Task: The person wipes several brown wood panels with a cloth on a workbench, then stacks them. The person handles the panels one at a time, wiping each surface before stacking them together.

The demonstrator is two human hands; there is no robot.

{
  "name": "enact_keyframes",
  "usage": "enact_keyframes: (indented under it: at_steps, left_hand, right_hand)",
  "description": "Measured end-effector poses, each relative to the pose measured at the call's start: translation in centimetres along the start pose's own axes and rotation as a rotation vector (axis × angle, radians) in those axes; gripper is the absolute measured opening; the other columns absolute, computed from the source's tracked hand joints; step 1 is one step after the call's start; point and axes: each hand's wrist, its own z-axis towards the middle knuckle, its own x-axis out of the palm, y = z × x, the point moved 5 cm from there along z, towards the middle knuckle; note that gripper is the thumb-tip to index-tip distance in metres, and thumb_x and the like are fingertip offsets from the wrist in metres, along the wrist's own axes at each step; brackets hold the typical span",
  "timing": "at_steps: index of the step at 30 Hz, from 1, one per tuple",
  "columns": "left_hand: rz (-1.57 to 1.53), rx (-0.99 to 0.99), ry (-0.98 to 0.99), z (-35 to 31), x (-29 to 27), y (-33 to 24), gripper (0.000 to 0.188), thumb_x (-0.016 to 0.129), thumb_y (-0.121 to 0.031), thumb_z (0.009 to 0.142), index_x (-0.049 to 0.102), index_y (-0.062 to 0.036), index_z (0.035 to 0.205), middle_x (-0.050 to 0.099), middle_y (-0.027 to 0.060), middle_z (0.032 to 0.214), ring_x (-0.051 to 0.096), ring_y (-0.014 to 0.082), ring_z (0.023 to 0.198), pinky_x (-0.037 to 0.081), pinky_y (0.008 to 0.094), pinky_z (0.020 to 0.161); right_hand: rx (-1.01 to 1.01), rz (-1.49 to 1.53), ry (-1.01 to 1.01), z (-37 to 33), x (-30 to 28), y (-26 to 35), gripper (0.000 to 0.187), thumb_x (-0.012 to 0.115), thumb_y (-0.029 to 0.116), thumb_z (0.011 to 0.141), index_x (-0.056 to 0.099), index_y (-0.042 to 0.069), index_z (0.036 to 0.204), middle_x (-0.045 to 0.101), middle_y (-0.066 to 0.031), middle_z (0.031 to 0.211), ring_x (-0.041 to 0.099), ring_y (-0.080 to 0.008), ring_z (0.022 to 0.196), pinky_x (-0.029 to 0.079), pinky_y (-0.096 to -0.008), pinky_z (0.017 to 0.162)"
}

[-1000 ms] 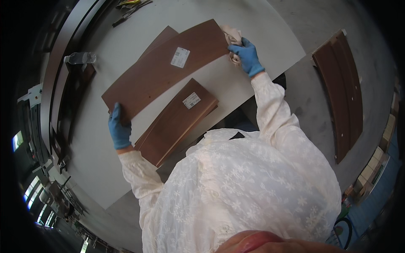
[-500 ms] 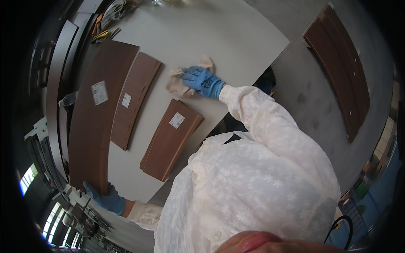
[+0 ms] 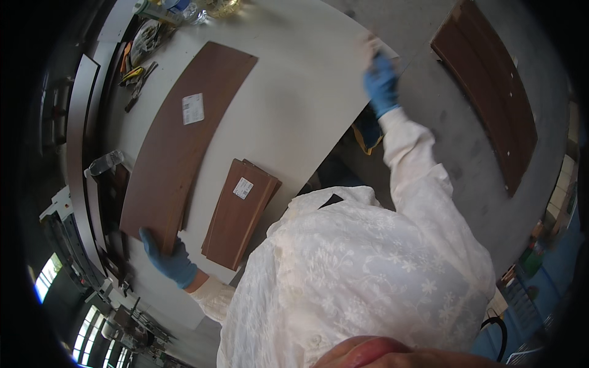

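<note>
My left hand (image 3: 170,260), in a blue glove, grips the near end of a long brown wood panel (image 3: 178,144), thumb on top and fingers underneath. A white label (image 3: 192,109) is stuck on its upper face. Beneath its right edge a second panel shows only as a sliver. To the right lies a short stack of smaller brown boards (image 3: 236,214), the top one labelled. My right hand (image 3: 381,83), also blue-gloved and smeared by motion, is at the table's right edge with a beige cloth (image 3: 368,46) at its fingers.
The pale table (image 3: 294,104) bears pliers-like tools (image 3: 132,76) and several bottles (image 3: 196,12) at the far left. A clear plastic bottle (image 3: 105,162) lies beside dark boards on the left. More brown panels (image 3: 491,98) stand apart on the right.
My left hand has shifted the long panel rightward, over the labelled narrower panel, which is now mostly hidden. My right hand has swept the cloth from mid-table to the far right edge.
</note>
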Motion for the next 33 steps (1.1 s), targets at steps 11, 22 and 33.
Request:
enact_keyframes:
  at_steps: [11, 22, 33]
  left_hand:
    - [0.99, 0.678, 0.352, -2.7, 7.4, 3.9, 0.072, 0.072, 0.015, 0.071, 0.062, -0.0032, 0.139, 0.069, 0.0194, 0.12, 0.068, 0.0345, 0.103, 0.055, 0.0388, 0.093]
    - [0.962, 0.772, 0.537, -7.7, 11.8, 9.4, 0.066, 0.072, 0.016, 0.073, 0.062, -0.004, 0.135, 0.068, 0.0162, 0.118, 0.068, 0.032, 0.105, 0.056, 0.0357, 0.09]
    - [0.325, 0.401, 0.302, -3.0, 9.0, 7.8, 0.056, 0.076, 0.01, 0.078, 0.066, 0.0002, 0.132, 0.073, 0.0179, 0.11, 0.071, 0.0334, 0.096, 0.057, 0.0368, 0.088]
  right_hand:
    - [0.277, -0.917, -0.536, 4.8, -15.1, 7.1, 0.016, 0.059, 0.024, 0.1, 0.066, 0.009, 0.103, 0.066, -0.0054, 0.091, 0.062, -0.0207, 0.077, 0.05, -0.0362, 0.066]
    - [-0.201, -0.837, 0.034, -8.4, 10.4, 4.1, 0.037, 0.063, 0.014, 0.1, 0.061, 0.001, 0.135, 0.071, -0.0136, 0.122, 0.067, -0.0232, 0.112, 0.054, -0.0349, 0.096]
    - [-0.535, -1.377, 0.761, -21.9, 17.1, -10.7, 0.04, 0.067, 0.008, 0.088, 0.061, 0.008, 0.127, 0.067, -0.0146, 0.126, 0.066, -0.0343, 0.116, 0.057, -0.0429, 0.095]
